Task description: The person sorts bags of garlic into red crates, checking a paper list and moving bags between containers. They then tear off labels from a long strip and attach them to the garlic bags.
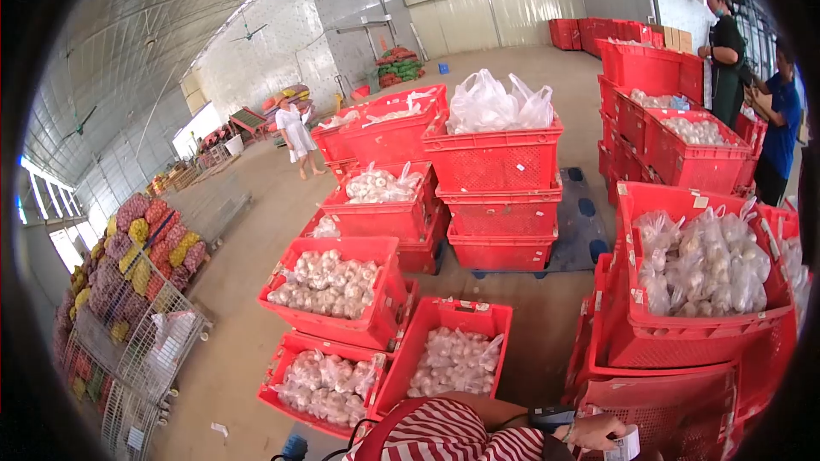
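At the bottom edge my left hand (595,431), with a bracelet at the wrist, has its fingers closed on a small white paper slip (628,444). Beside that wrist sits a dark device (552,417). A red and white striped sleeve (431,428) covers the upper arm. My right hand is out of view. Just past my left hand stands a red crate (662,401) whose inside is mostly cut off. Close to my arm, another red crate (506,337) holds clear bags of whitish garlic-like bulbs (455,362).
More bagged bulbs fill crates at left (325,284) and right (705,265). Stacked crates (500,166) stand on a blue pallet (579,222). A wire cart (158,341) and mesh sacks (128,248) are at far left. Two people (777,119) stand at right; another person (295,132) stands farther off.
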Action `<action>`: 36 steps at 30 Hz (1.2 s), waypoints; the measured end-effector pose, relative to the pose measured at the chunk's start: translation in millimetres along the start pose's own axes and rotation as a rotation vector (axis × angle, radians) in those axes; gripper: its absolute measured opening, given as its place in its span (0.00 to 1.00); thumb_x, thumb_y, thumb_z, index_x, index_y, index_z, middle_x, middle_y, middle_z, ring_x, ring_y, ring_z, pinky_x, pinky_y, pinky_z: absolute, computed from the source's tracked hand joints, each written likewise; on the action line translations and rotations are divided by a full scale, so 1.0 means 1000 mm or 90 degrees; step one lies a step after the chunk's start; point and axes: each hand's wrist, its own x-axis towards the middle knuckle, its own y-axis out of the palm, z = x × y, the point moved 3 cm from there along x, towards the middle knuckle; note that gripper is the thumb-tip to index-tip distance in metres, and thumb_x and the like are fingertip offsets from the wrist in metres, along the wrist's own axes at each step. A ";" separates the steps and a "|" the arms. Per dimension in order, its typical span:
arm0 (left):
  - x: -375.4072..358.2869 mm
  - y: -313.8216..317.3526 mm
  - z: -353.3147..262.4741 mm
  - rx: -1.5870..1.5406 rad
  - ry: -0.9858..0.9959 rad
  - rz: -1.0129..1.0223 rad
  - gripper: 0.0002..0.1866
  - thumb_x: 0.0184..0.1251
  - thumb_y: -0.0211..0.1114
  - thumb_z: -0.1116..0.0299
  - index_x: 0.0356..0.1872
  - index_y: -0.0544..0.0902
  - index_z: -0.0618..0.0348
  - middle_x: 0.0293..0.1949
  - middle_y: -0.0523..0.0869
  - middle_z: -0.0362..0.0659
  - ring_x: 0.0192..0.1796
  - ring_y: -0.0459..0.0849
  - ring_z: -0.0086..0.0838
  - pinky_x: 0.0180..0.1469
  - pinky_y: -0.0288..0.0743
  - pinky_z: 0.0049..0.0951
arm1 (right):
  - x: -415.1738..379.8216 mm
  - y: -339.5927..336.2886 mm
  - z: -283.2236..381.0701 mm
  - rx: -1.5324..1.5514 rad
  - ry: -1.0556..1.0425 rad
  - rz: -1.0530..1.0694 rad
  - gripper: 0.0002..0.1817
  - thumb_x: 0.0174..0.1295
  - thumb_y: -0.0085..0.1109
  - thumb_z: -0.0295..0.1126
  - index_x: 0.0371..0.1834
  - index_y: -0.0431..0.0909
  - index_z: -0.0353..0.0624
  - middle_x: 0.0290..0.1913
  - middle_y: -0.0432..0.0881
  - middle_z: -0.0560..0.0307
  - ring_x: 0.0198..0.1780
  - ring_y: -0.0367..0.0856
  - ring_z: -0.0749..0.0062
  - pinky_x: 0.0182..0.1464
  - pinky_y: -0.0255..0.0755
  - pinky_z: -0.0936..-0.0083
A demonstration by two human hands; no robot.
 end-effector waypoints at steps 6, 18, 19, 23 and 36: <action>-0.010 -0.020 -0.018 -0.096 0.129 -0.095 0.09 0.55 0.59 0.75 0.36 0.79 0.68 0.31 0.84 0.46 0.35 0.80 0.25 0.40 0.73 0.27 | 0.039 0.069 0.014 0.043 -0.030 0.150 0.22 0.56 0.60 0.19 0.55 0.70 0.28 0.47 0.77 0.52 0.44 0.74 0.72 0.48 0.72 0.75; -0.004 -0.057 -0.010 -0.037 0.181 -0.140 0.05 0.60 0.61 0.70 0.32 0.78 0.61 0.30 0.76 0.38 0.35 0.75 0.23 0.38 0.72 0.26 | 0.063 0.087 0.047 0.009 -0.093 0.044 0.11 0.44 0.61 0.23 0.34 0.79 0.37 0.27 0.77 0.47 0.29 0.78 0.59 0.33 0.71 0.69; -0.006 -0.066 -0.017 0.051 0.039 -0.160 0.16 0.55 0.67 0.70 0.44 0.79 0.62 0.36 0.81 0.39 0.41 0.78 0.25 0.46 0.73 0.28 | 0.064 0.084 0.051 -0.039 -0.104 0.043 0.10 0.47 0.62 0.24 0.34 0.79 0.37 0.26 0.77 0.46 0.27 0.78 0.61 0.32 0.71 0.70; 0.011 -0.081 -0.017 0.157 0.155 -0.192 0.23 0.50 0.70 0.72 0.50 0.75 0.63 0.41 0.80 0.43 0.46 0.77 0.27 0.47 0.72 0.26 | 0.060 0.090 0.035 0.111 0.027 0.059 0.04 0.53 0.63 0.23 0.31 0.80 0.35 0.24 0.79 0.59 0.28 0.76 0.80 0.30 0.71 0.80; 0.051 -0.049 0.061 0.049 -0.091 0.154 0.07 0.67 0.58 0.71 0.29 0.75 0.60 0.25 0.75 0.31 0.28 0.70 0.11 0.30 0.65 0.16 | 0.030 0.104 0.014 0.132 0.146 -0.175 0.09 0.55 0.59 0.22 0.40 0.77 0.38 0.29 0.79 0.49 0.30 0.79 0.66 0.33 0.73 0.74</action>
